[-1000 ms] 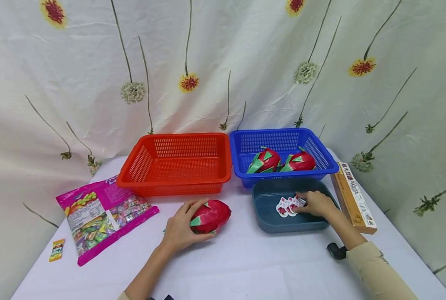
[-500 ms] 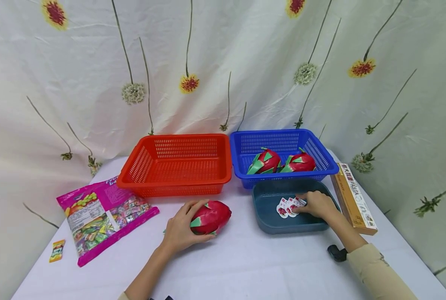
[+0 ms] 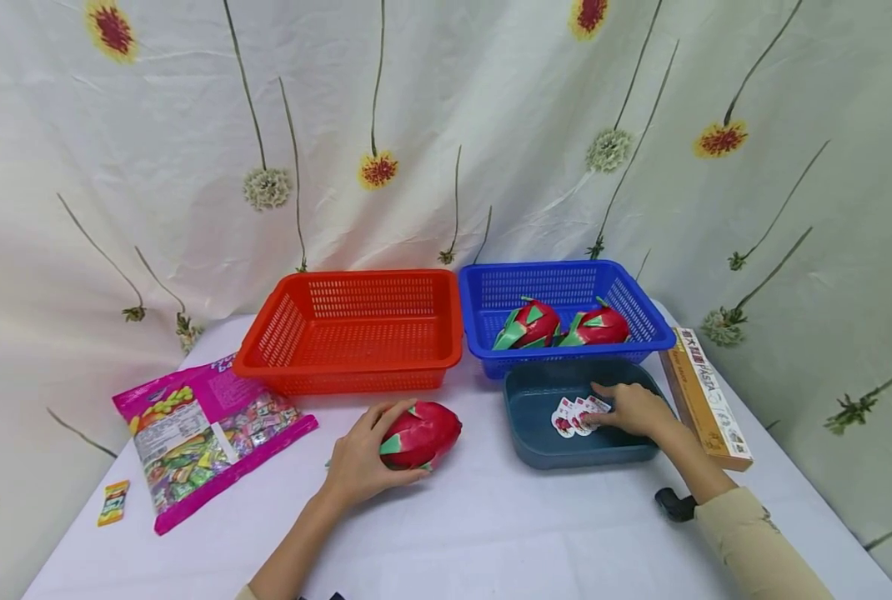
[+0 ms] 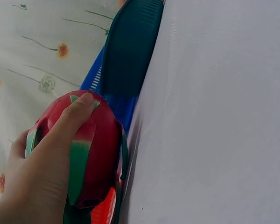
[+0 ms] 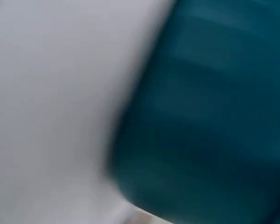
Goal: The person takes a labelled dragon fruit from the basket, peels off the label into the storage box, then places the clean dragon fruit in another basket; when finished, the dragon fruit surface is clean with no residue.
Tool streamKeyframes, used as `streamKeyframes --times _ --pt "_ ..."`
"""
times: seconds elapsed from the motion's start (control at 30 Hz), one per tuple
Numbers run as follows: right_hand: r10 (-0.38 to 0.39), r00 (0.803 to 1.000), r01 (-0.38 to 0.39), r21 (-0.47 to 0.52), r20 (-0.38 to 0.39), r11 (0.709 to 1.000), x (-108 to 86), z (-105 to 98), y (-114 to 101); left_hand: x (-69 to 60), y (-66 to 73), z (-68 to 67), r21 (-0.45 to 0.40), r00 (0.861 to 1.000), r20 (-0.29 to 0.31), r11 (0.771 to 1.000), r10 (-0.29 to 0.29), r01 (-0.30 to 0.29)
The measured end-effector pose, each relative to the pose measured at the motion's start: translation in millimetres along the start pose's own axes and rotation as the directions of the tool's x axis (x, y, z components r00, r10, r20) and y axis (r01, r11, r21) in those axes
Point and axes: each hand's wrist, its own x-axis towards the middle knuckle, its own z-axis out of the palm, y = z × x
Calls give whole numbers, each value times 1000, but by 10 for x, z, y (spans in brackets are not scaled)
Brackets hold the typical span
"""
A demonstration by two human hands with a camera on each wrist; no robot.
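Note:
My left hand (image 3: 363, 457) grips a dragon fruit (image 3: 429, 433) on the white table, coming at it from the left. In the left wrist view, the thumb lies over the red and green skin of this dragon fruit (image 4: 100, 154). My right hand (image 3: 633, 408) reaches into a dark teal tray (image 3: 532, 450), with thumb and forefinger apart over the right end of several fanned cards (image 3: 566, 417). These white cards show small red pictures. The right wrist view is blurred and holds only the teal tray (image 5: 200, 116) and white cloth; the hand is out of its sight.
Behind stand a red basket (image 3: 374, 365) and a blue basket (image 3: 566, 352) with two dragon fruits (image 3: 596, 325). A pasta box (image 3: 704, 400) lies right of the tray. At left are a pink candy bag (image 3: 213, 433) and a small yellow packet (image 3: 113, 502).
My right forefinger has lifted slightly off the cards, so the gap to the thumb looks wider. The left hand and its dragon fruit stay in place.

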Motion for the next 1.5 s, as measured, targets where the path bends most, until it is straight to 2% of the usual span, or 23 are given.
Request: streamKeyframes --times 0.07,0.17,0.23,0.3,0.4,0.43,0.5,0.53,0.6,0.7,0.77,0.9,1.0,1.1,1.17,1.27,1.37,1.5 --pt "-30 999 32 68 -28 997 -31 -117 -6 3 10 -11 -6 1000 17 1000 -25 25" --pt "-49 995 62 162 -87 985 -87 -406 -29 19 40 -35 -3 996 62 998 -61 62" --pt "-41 985 71 180 -167 981 -111 -636 -37 32 61 -56 2 992 93 997 -83 83" --pt "-25 958 76 169 -287 983 -99 -841 -24 47 78 -75 11 989 116 996 -92 91" --pt "19 892 88 214 -452 973 -28 -1039 62 69 85 -96 8 985 142 995 -101 101" --pt "35 874 95 241 -484 966 7 -1068 110 77 84 -102 5 983 151 995 -100 100" --pt "68 862 97 294 -502 951 86 -1081 234 89 83 -113 -1 979 179 995 -101 103" --pt "88 870 89 329 -486 940 127 -1067 298 89 81 -121 -7 975 195 994 -104 107" --pt "118 899 48 363 -421 931 213 -1006 433 89 78 -138 -19 969 222 993 -109 116" --pt "137 952 -9 422 -274 907 324 -881 608 88 75 -152 -15 965 234 992 -119 126" --pt "138 975 -40 471 -175 881 374 -801 701 92 75 -154 -7 967 224 992 -124 129" --pt "123 992 -95 549 -14 830 390 -697 816 114 81 -143 2 972 197 992 -124 126" --pt "113 993 -118 583 44 804 365 -657 854 173 122 -144 -17 978 184 994 -100 105" --pt "99 994 -105 623 44 775 346 -627 875 338 234 -169 -75 987 157 996 -43 56" --pt "96 995 -95 645 34 759 343 -614 879 525 355 -211 -127 991 131 992 0 17" --pt "102 995 -90 670 22 737 340 -607 883 902 598 -287 -188 995 75 981 65 -50" --pt "103 995 -79 683 6 726 331 -594 881 1317 837 -317 -194 993 17 974 117 -112" --pt "94 996 -72 695 7 715 326 -580 872 1825 1018 -179 -162 988 -21 974 153 -155"
